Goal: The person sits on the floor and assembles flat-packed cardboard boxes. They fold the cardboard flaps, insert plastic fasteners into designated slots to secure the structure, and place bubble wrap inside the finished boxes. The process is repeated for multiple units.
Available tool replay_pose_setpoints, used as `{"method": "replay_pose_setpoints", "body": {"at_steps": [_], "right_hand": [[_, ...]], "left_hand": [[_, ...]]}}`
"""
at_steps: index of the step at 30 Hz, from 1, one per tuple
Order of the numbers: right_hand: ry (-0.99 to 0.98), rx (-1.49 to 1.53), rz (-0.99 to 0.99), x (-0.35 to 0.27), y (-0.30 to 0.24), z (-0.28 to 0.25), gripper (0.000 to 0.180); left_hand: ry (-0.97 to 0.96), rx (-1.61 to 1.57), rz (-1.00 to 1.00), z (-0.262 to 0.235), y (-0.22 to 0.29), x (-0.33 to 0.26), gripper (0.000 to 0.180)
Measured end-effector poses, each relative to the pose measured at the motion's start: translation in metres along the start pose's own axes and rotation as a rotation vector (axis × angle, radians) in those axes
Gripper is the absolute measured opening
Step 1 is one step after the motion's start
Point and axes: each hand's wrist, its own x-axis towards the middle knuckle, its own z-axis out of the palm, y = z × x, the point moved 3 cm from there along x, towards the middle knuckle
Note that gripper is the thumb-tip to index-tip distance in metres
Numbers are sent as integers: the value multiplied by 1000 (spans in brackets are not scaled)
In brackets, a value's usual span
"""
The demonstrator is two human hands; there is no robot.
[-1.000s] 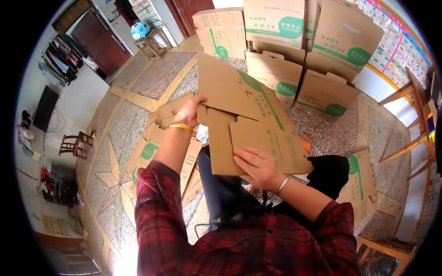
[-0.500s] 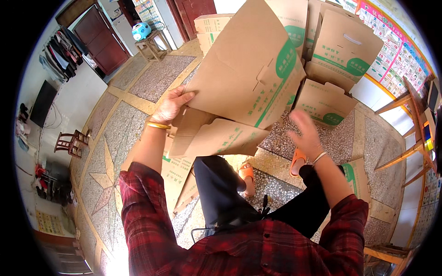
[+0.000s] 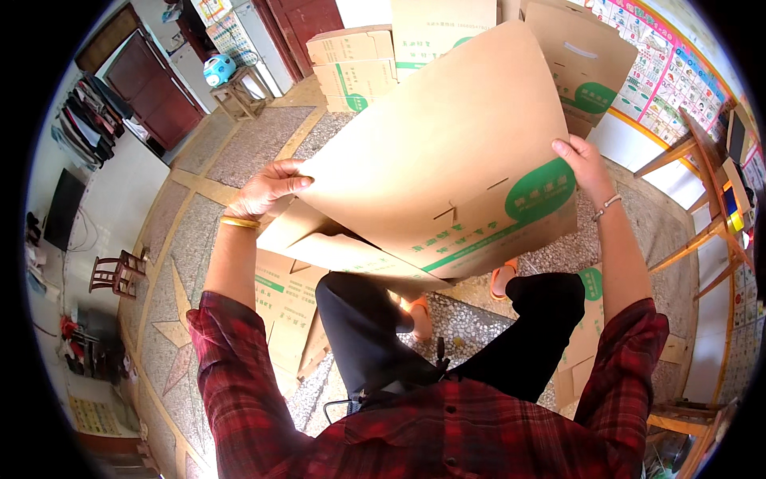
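Observation:
Spread in front of me is a large brown cardboard box (image 3: 431,136) with green print, partly folded, its big panel bowed and tilted above my knees. My left hand (image 3: 271,188) pinches the panel's left edge between thumb and fingers. At its right edge, my right hand (image 3: 586,164) grips the board, thumb on the near face and fingers behind. Lower flaps of the box bend under the panel near my left knee. Flat cardboard pieces (image 3: 283,319) lie on the floor beside my left leg, and another piece (image 3: 581,343) lies by my right leg.
Stacked folded cartons (image 3: 351,68) stand at the back, with an upright carton (image 3: 578,60) at the back right. A wooden table (image 3: 702,176) stands along the right wall. At left are a small wooden chair (image 3: 120,271) and a stool (image 3: 242,92) bearing a blue appliance (image 3: 218,70).
My right hand, empty before, has come up and taken the box's right edge. The panel has turned and widened toward the right, and my left hand has shifted left, still holding it.

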Motion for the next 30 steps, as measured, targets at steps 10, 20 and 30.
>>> {"method": "replay_pose_setpoints", "body": {"at_steps": [10,20,30], "right_hand": [[134,181,-66,-21,-9,38,26],[219,29,-55,-31,-18,64,23],[226,-36,-133,-41,-15,88,18]], "left_hand": [[602,393,196,-5,-31,4,33],[734,911,306,26,-53,-8,45],[484,694,39,36,-49,-6,58]]}}
